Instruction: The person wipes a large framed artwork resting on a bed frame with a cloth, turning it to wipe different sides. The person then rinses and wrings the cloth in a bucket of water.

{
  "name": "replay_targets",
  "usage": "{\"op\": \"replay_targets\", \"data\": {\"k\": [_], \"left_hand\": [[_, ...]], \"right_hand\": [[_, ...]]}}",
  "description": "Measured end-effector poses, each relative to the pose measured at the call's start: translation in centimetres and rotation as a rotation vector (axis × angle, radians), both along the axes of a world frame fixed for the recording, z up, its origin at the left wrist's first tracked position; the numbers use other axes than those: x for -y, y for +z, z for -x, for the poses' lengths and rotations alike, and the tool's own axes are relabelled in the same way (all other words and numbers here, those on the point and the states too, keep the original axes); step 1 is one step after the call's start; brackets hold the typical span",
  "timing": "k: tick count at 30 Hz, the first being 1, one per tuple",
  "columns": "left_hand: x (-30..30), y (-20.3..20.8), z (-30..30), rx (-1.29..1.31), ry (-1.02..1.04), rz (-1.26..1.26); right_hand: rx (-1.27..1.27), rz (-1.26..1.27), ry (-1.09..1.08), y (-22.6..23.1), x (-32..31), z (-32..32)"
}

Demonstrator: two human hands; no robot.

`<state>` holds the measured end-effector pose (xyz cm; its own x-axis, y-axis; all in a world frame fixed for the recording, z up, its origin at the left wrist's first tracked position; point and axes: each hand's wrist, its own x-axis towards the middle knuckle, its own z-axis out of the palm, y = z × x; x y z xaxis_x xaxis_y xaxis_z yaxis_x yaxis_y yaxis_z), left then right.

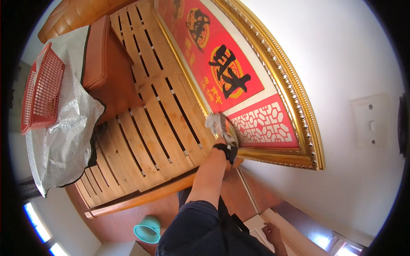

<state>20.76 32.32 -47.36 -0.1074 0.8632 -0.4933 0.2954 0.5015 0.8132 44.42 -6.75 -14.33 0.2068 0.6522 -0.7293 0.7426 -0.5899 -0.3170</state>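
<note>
My left hand (223,135), with a black band at the wrist, reaches up from the lower middle. It is closed on a crumpled grey-white cloth (230,129), which presses against the lower corner of a large framed picture (258,128). That picture has a red panel with black brush characters, a white lattice pattern and an ornate gold frame (294,96). It leans along the white wall. At the lower right, my right hand (272,233) has curled fingers beside a white panel (256,224); what they grip, if anything, is hidden.
A slatted wooden bed base (162,111) fills the middle. On its left are a brown leather-like block (109,70), a silvery sheet (77,111) and a red plastic basket (45,91). A turquoise bucket (148,229) stands on the reddish floor. A switch plate (370,121) is on the wall.
</note>
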Motion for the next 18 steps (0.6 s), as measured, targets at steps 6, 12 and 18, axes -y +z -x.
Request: {"op": "replay_targets", "data": {"k": [6, 12, 18], "left_hand": [[6.6, 18.6, -1.8, 0.346, -0.214, -0.034], [3.2, 32.1, -10.2, 0.233, 0.182, -0.802], [-7.6, 35.2, -4.2, 0.217, 0.079, -0.911]], "right_hand": [[-0.022, -0.082, 0.023, -0.2, -3.6, -0.8], [-0.083, -0.136, 0.179, -0.8, -8.7, 1.6], [-0.048, -0.137, 0.130, -1.1, -11.0, 0.2]]}}
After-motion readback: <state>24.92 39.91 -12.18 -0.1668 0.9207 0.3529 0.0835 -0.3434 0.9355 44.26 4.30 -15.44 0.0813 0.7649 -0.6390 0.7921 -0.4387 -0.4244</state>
